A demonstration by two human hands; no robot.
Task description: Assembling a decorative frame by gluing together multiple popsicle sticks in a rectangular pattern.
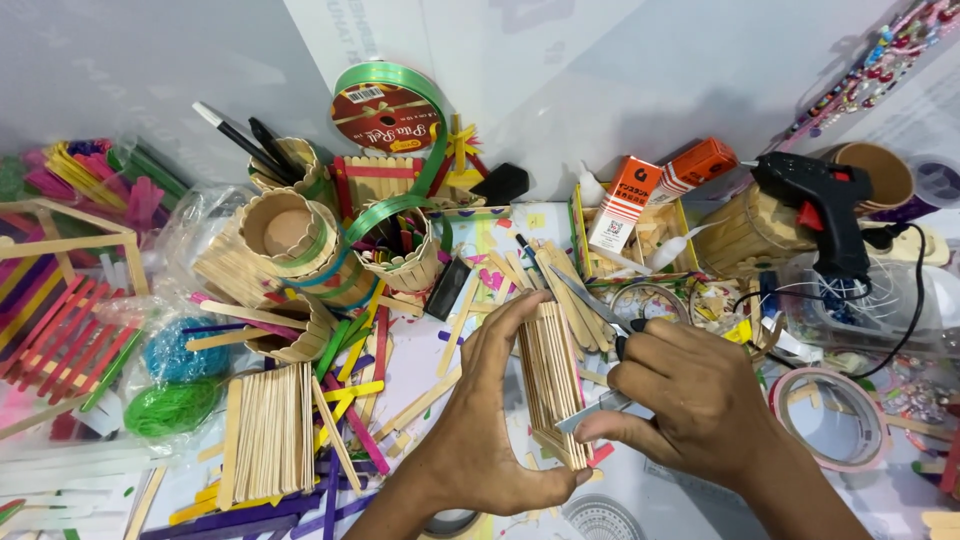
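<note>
My left hand [480,410] grips a small box-like frame built of stacked wooden craft sticks [550,375], with the thumb at its near end and the fingers over its far end. My right hand [690,400] presses against the right side of the stick frame and holds a black-handled tool with a thin metal blade [585,295] that points up and to the left above the frame. A flat grey strip [595,410] lies under the right fingers.
A black glue gun [820,210] stands at the right, its cord trailing down. A flat panel of plain sticks [268,430] and loose coloured sticks [355,395] lie at the left. Stick-clad cups [285,235], a green ribbon spool [385,110], orange boxes [625,200] and a tape roll [830,420] crowd the table.
</note>
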